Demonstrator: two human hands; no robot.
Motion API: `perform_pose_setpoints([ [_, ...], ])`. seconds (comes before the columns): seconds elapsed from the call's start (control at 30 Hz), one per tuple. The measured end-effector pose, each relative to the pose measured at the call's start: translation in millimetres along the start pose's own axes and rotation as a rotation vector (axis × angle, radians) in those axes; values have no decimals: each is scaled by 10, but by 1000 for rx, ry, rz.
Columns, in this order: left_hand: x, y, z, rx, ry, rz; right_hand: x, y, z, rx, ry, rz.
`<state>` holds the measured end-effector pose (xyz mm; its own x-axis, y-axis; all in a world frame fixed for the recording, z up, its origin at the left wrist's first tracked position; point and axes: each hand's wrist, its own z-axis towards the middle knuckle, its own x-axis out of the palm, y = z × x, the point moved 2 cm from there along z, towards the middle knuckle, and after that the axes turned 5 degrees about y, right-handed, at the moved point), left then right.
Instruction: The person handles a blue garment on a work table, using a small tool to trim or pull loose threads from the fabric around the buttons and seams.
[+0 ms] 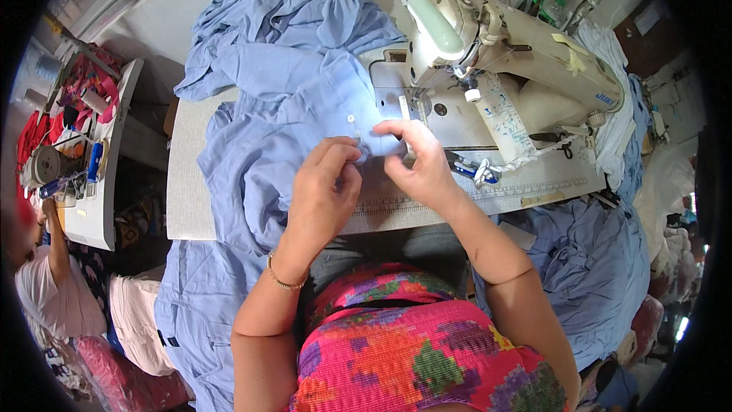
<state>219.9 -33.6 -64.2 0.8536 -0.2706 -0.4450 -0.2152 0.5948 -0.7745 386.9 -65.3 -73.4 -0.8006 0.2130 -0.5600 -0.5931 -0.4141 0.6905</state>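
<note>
A light blue shirt (278, 99) lies bunched across the left half of the sewing table, with a small white button (351, 119) showing on its flat part. My left hand (324, 191) is closed, thumb and fingers pinching the near edge of the shirt. Just to its right, my right hand (423, 164) curls its index finger and thumb onto the same edge. The fabric between the fingertips is partly covered. Behind my right hand stands the sewing machine (526, 42), its needle area beyond the shirt's right edge.
Blue-handled scissors (461, 165) lie right of my right hand, beside a knotted white cord (526, 154). A ruler strip (534, 189) runs along the table's front. More blue fabric (583, 267) hangs at right. At far left, a person (57, 282) sits by another table (114, 160).
</note>
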Motion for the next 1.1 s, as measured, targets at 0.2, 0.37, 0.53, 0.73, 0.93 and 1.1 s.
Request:
perform_pose_setpoints([
  [0.2, 34, 256, 47, -217, 29, -285, 65, 46, 132, 317, 46, 570],
  [0.37, 67, 233, -5, -185, 137, -87, 57, 65, 305, -27, 106, 213],
  [0.53, -46, 331, -15, -512, 437, -275, 30, 111, 433, -178, 187, 95],
  [0.73, 33, 475, -51, -668, 366, -1022, 82, -23, 454, -28, 183, -75],
  [0.93, 101, 550, -92, -767, 283, -1121, -257, 19, 123, -49, 35, -81],
  [1.1, 121, 439, -71, -740, 194, -1148, -471, -78, -289, 122, 136, -483],
])
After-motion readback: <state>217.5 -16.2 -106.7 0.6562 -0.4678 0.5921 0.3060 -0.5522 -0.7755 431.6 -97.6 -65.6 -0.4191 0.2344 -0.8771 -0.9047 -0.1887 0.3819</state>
